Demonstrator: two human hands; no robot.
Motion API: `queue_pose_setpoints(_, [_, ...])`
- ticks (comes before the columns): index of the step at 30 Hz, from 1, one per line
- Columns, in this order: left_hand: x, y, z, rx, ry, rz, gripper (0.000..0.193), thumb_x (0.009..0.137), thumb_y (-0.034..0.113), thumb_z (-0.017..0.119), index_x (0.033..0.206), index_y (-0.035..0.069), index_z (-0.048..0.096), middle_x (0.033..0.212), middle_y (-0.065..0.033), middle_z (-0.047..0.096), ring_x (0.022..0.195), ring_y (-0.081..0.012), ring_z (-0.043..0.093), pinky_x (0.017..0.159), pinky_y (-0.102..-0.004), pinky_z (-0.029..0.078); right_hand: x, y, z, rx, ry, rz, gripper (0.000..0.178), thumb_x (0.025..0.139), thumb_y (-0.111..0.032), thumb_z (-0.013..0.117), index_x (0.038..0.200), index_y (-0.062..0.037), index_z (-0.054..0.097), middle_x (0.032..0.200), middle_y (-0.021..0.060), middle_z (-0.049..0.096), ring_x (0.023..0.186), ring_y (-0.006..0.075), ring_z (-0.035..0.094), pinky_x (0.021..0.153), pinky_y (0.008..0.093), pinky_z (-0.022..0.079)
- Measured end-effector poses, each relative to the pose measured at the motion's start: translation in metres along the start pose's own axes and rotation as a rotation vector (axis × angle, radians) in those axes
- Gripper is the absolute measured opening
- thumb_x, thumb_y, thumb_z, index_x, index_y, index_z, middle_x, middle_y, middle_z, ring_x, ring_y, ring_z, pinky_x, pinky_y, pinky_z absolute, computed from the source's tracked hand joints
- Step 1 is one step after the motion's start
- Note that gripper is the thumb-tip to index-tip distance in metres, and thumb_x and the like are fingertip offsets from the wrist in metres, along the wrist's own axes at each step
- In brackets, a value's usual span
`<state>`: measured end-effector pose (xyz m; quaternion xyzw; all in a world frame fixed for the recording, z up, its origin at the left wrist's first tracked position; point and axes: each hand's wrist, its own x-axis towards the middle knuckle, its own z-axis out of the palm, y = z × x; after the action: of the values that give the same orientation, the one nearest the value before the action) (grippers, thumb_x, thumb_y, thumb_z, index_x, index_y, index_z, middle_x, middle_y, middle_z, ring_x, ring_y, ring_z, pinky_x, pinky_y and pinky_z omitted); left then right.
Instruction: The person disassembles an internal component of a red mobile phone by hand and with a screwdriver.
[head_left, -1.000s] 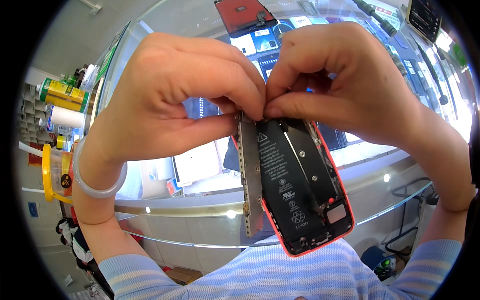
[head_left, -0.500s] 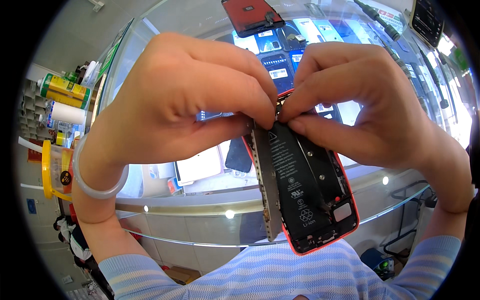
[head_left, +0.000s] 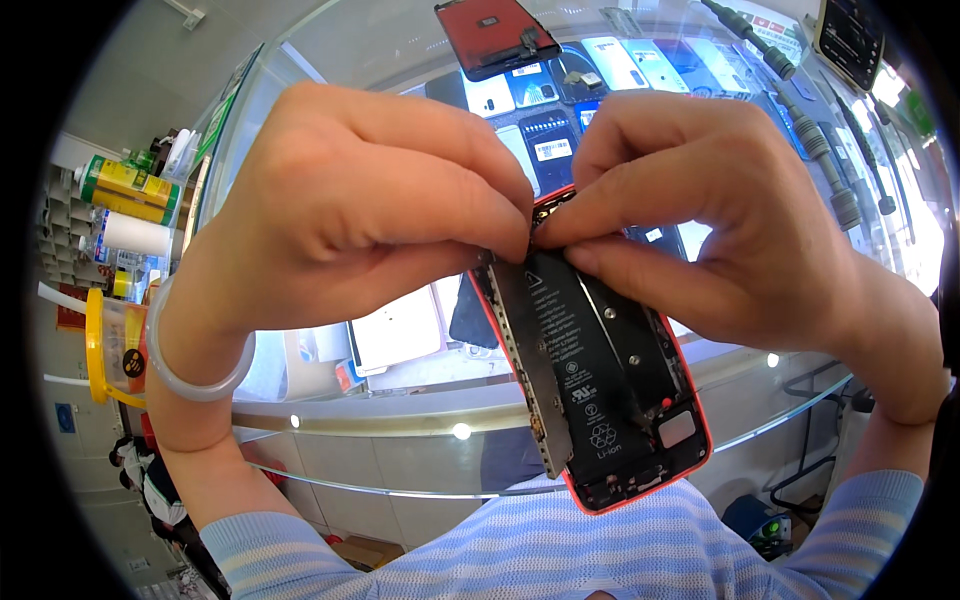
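An opened smartphone [head_left: 690, 400] with a red rim slants in front of me, its insides facing up. A black battery [head_left: 580, 345] runs down its middle. Along its left side lies a long, narrow circuit board [head_left: 540, 395] with metal shielding, its lower end sticking out past the rim. My left hand [head_left: 400, 200] is closed, thumb and fingers pinching at the board's upper end. My right hand [head_left: 690, 200] is closed too, thumb and forefinger pressed together at the phone's top. What the right fingertips grip is hidden.
Beneath my hands is a glass display counter [head_left: 400, 490] holding several phones. On it at the far side lies a red-backed screen part [head_left: 497, 38]. Grey cylindrical tools [head_left: 800, 120] are at right. A yellow can [head_left: 130, 190] and a yellow-handled tub [head_left: 115, 345] stand at left.
The circuit board sits closer inside the phone's left edge, and more red rim shows beside it. Both hands and the phone's top have shifted slightly left.
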<state>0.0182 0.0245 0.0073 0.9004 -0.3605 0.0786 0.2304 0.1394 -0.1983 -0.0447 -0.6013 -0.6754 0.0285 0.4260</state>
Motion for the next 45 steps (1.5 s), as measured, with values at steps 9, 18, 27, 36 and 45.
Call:
queue_pose_setpoints(9, [0.001,-0.004,0.002,0.005,-0.004,0.052,0.014,0.071,-0.002,0.076,0.084,-0.001,0.073,0.089,-0.0117,0.072,0.074,-0.0271,0.067,0.067,-0.035,0.053,0.007,-0.02,-0.004,-0.115,-0.08,0.087,0.018,0.077,0.005,0.073,0.093,0.0004,0.077,0.089,0.0111,0.062,0.073,0.0227,0.065,0.061,0.0311,0.051])
queue_pose_setpoints(18, [0.0,-0.004,0.002,0.003,0.014,0.021,0.011,0.073,-0.001,0.076,0.083,-0.002,0.073,0.087,-0.0115,0.072,0.074,-0.0261,0.069,0.065,-0.0327,0.054,0.0,-0.002,0.0,-0.028,-0.01,-0.034,0.019,0.076,0.005,0.073,0.094,-0.0004,0.077,0.087,0.0116,0.063,0.075,0.0246,0.065,0.062,0.0326,0.051])
queue_pose_setpoints(27, [0.0,-0.005,0.0,0.002,-0.003,0.043,0.012,0.072,-0.002,0.076,0.084,-0.002,0.073,0.087,-0.0115,0.072,0.075,-0.0265,0.069,0.066,-0.0331,0.055,0.002,-0.004,0.002,-0.063,-0.029,-0.026,0.019,0.077,0.003,0.075,0.094,-0.0015,0.077,0.088,0.0119,0.063,0.073,0.0245,0.066,0.061,0.032,0.05])
queue_pose_setpoints(36, [0.001,-0.003,-0.002,-0.006,-0.01,0.036,0.011,0.072,-0.002,0.076,0.083,-0.002,0.073,0.087,-0.0117,0.072,0.075,-0.027,0.07,0.066,-0.0335,0.056,0.002,-0.007,0.001,-0.095,-0.042,-0.025,0.019,0.077,0.004,0.075,0.095,-0.0014,0.077,0.09,0.0126,0.064,0.073,0.0244,0.066,0.06,0.0315,0.05])
queue_pose_setpoints(45, [0.0,-0.004,-0.001,0.007,-0.013,0.043,0.012,0.072,-0.002,0.075,0.084,-0.002,0.072,0.087,-0.0121,0.072,0.076,-0.0282,0.069,0.067,-0.0345,0.055,0.001,-0.009,0.001,-0.081,-0.052,-0.007,0.018,0.079,0.005,0.075,0.096,-0.0001,0.076,0.091,0.0127,0.064,0.072,0.0231,0.066,0.059,0.0304,0.05])
